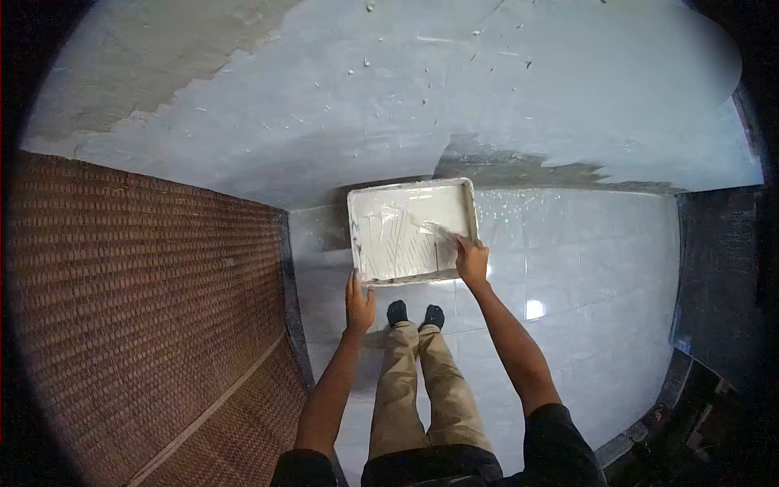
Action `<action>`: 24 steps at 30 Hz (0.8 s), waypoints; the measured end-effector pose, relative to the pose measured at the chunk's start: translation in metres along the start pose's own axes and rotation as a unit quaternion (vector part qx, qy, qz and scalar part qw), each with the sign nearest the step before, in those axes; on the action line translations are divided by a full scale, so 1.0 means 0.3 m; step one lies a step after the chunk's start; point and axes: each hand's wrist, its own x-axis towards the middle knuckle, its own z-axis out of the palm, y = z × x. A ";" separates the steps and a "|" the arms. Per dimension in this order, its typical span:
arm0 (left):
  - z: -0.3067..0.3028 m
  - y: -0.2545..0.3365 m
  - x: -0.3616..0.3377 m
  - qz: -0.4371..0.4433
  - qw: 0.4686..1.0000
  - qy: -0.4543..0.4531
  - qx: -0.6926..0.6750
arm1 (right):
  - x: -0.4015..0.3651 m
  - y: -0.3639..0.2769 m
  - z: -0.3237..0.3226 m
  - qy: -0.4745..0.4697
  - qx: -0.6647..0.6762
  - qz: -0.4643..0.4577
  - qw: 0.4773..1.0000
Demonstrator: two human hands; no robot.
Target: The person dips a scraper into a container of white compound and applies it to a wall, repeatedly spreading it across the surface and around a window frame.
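Note:
A white rectangular tray [354,235] lies on the tiled floor against the wall. A layer of thick white paint or plaster [389,243] covers its bottom, with slanted streaks across it. My right hand [471,261] is closed around a flat, white-smeared tool [438,233] over the right part of the tray. The tool's exact kind is hard to make out; its end meets the white layer. At the tray's near left corner is my left hand [359,304], fingers stretched out against the rim and thumb apart.
In front rises a wall [389,105], partly coated pale, with bare grey patches and small bumps. A woven brown panel [162,308] stands at left, a dark panel [718,268] at right. My feet [415,314] stand close to the tray on glossy tiles [568,268].

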 end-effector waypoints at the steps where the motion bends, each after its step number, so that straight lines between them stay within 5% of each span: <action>1: 0.010 -0.016 0.003 -0.005 1.000 0.002 0.007 | 0.013 -0.008 0.012 0.016 -0.012 -0.007 1.000; 17: 0.066 -0.034 -0.010 -0.053 0.998 -0.012 -0.007 | -0.143 -0.010 -0.034 -0.072 0.014 -0.108 0.991; 24: 0.063 -0.071 -0.018 -0.040 0.999 -0.008 -0.018 | -0.126 0.030 -0.045 -0.177 -0.015 -0.074 0.981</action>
